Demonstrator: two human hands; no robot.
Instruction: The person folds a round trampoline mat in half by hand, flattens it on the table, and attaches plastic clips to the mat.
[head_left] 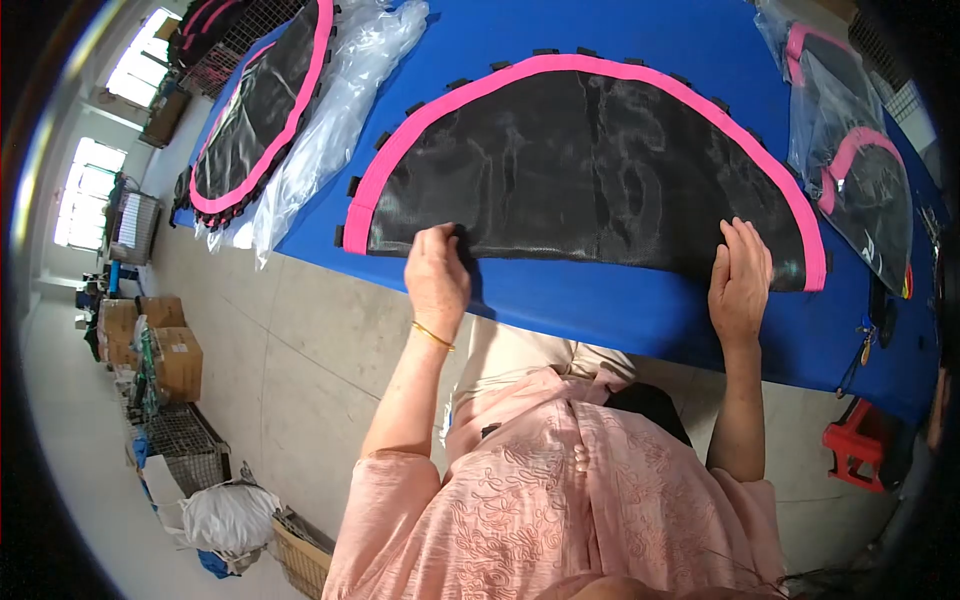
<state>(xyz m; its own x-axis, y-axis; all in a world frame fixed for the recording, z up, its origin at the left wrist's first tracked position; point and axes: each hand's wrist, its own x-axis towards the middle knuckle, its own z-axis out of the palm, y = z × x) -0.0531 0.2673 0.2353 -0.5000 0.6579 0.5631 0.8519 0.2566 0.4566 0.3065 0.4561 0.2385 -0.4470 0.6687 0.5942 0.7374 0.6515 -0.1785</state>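
Observation:
A black mesh mat (560, 170) with a bright pink border lies folded into a half circle on the blue-covered table. Small black tabs stick out all along its curved edge. My left hand (437, 278) is at the left part of the straight folded edge, its fingers curled closed on the fabric there. Towards the right end of that edge, my right hand (740, 280) rests on the mat with its fingers stretched out and nothing in them.
A similar pink-edged mat (262, 120) lies at the table's left beside clear plastic wrap (335, 120). Bagged pink-and-black pieces (858, 170) lie at the right. A red stool (855, 445) stands below right; cardboard boxes (178, 362) and wire baskets line the left wall.

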